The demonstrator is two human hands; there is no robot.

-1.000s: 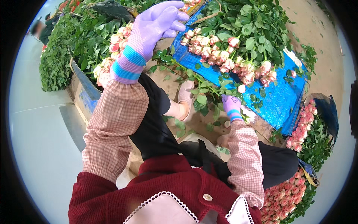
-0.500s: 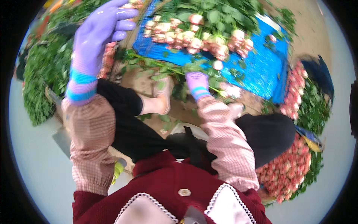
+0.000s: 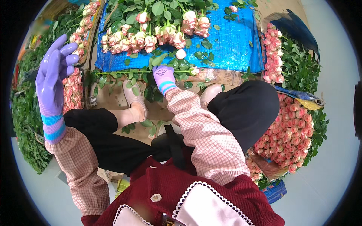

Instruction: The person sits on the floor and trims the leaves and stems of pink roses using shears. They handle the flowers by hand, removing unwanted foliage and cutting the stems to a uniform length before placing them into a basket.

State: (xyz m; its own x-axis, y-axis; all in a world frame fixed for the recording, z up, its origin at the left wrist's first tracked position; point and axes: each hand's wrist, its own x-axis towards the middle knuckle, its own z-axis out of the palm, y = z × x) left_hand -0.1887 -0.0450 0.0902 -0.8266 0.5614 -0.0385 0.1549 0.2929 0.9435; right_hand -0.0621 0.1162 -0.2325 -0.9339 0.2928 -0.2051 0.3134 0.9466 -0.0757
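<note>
My right hand [image 3: 163, 74], in a purple rubber-coated glove with a striped cuff, is closed around the stem of a single rose [image 3: 194, 71]. The long leafy stem lies roughly level in front of me, its pale bloom to the right of the hand. My left hand [image 3: 56, 71], gloved the same way, is raised at the left with fingers extended and nothing in it. Just beyond the right hand, several cream-and-pink roses [image 3: 150, 43] lie on a blue woven sheet [image 3: 233, 45], blooms toward me. A small pale round bloom [image 3: 181, 54] lies apart from them.
Stacked pink roses [image 3: 72, 90] stand at the left, beside a mass of green foliage [image 3: 30, 124]. At the right are an upright pink bunch [image 3: 273, 54] and a large bundle [image 3: 290, 128]. Loose leaves [image 3: 151, 128] litter the floor between my feet.
My left hand has come back toward me, fingers straighter now. The whole view has swung, so the scene sits farther left. My right hand still grips the rose stem, now more level.
</note>
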